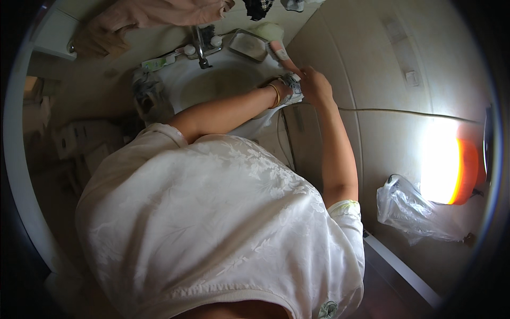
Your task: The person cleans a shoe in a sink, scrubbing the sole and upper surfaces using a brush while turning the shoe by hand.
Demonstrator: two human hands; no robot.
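Note:
At the right rim of the washbasin [175, 80], my two hands are close together. My right hand [317, 86] is closed around the handle end of a pink scrubbing brush [283, 55], whose bristled head points away toward the wall. Reaching across the basin, my left hand [283, 91], with a gold bangle at the wrist, grips a crumpled grey-and-white piece [293, 85] that looks like cloth. Its fingers are partly hidden by it.
A chrome faucet [200, 48] stands behind the basin, beside a soap tray [248, 45] and a green-and-white tube [158, 63]. Clothes [154, 15] hang above. On the right wall are a bright lamp [441, 162], a plastic bag [409, 210] and a cable [393, 111].

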